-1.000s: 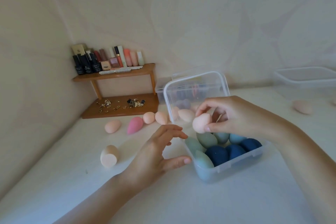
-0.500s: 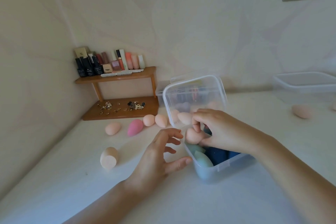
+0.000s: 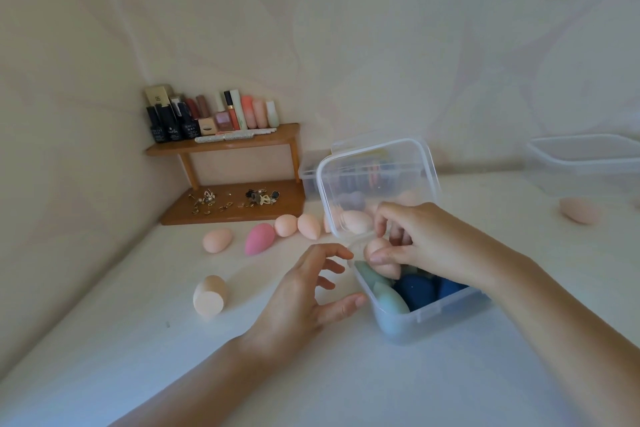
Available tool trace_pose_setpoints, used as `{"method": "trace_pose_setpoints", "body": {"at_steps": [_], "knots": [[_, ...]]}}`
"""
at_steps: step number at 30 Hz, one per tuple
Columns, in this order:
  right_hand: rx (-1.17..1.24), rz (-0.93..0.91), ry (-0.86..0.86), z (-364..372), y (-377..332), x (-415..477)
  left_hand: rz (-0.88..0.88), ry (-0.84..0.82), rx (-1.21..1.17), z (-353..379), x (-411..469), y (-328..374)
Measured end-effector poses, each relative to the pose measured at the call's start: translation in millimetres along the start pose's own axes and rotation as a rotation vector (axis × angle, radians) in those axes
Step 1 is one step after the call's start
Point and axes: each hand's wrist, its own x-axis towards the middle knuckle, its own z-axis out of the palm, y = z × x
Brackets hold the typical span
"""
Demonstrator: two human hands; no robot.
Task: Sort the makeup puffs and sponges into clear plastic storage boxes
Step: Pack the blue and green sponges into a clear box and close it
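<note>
Two hands at the open clear box (image 3: 433, 317) on the bench (image 3: 138, 340). Right hand (image 3: 429, 246) grasps a peach sponge (image 3: 379, 255) between thumb and curled fingers. Sponge is down inside the box at its back left corner, against the green sponges (image 3: 389, 298); blue sponges (image 3: 415, 291) sit beside those. Lid (image 3: 377, 184) stands upright behind the hand. Left hand (image 3: 304, 291) is released, fingers spread, holding nothing; thumb tip at the box's left wall, can't tell if touching. Loose on the bench left of the box: pink sponge (image 3: 259, 238), pale sponge (image 3: 217, 240) beside it, flat-ended sponge (image 3: 209, 295) nearer. Far-right sponge (image 3: 578, 211) lies in front of a second box (image 3: 585, 163). Wooden shelf (image 3: 221, 146) with bottles (image 3: 173, 125) in the corner
</note>
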Motion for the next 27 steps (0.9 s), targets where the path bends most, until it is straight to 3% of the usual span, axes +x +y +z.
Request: {"method": "trace_pose_setpoints", "body": {"at_steps": [5,8,11,16,21,27], "knots": [[-0.049,-0.082,0.132,0,-2,6,0.012,-0.025,0.022,-5,1,2],[0.029,-0.078,0.059,4,2,6,0.036,-0.052,0.097,-12,1,5],[0.046,-0.048,-0.015,7,4,5,0.033,0.051,0.307,-29,4,4],[0.202,0.008,0.043,-8,8,6,-0.276,0.282,0.574,-84,28,-26],[0.313,0.037,0.212,-30,16,6,-0.616,0.165,0.772,-120,33,-68],[0.284,0.127,0.282,-44,32,1,-0.600,0.156,0.684,-116,36,-61]]}}
